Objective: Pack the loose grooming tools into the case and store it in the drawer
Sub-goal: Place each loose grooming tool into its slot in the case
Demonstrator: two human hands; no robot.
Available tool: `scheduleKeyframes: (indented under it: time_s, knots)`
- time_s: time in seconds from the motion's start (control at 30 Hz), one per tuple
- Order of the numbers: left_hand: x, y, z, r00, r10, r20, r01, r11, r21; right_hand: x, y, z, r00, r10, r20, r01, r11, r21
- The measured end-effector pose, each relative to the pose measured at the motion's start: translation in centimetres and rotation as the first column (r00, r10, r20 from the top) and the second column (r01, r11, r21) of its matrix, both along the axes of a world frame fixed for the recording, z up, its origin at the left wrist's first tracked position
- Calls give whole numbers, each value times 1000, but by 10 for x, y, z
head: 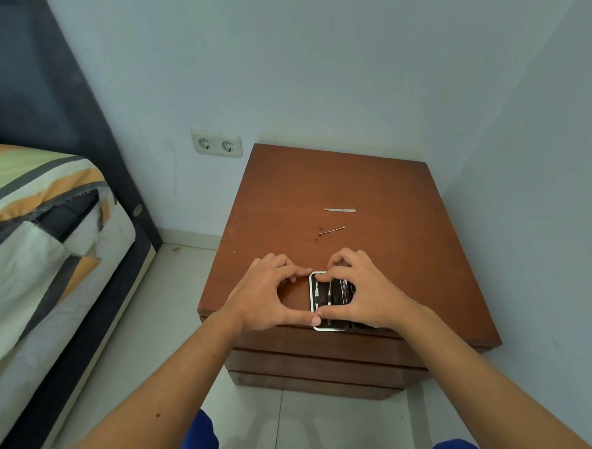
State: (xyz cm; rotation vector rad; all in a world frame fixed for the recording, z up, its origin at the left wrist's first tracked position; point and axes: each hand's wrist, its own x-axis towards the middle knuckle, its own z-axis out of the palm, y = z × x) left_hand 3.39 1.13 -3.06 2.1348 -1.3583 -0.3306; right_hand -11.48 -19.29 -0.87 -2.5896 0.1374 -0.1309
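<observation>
Hands: left point(269, 294) and right point(361, 289) fingers pinch the open case point(321, 302) at the counter point(389, 192) edge, steadying it; file point(339, 210) and pick point(331, 230) lie loose beyond.

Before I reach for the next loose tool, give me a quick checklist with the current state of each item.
1. Small white-rimmed black grooming case lies open on the brown wooden nightstand: ok.
2. Case steadied: left hand and right hand both rest on it: ok.
3. Flat silver metal nail file packed: not ok, loose on the top beyond the case.
4. Thin silver metal pick packed: not ok, loose between file and case.
5. Free slot for them in the case: cannot tell, fingers cover part.
6. Drawer open to take the case: not ok, fronts look closed.
</observation>
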Motion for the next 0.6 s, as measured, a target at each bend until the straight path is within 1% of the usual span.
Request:
scheduleKeyframes:
  time_s: [0.33,0.6]
  knots:
    - [-1,1,2,1000,-5,-6,5,1000,11,-2,0,3,998,25,-53,-24,1000,19]
    - [-1,2,2,1000,-13,-3,13,1000,8,-3,0,5,998,36,-56,-35,999,23]
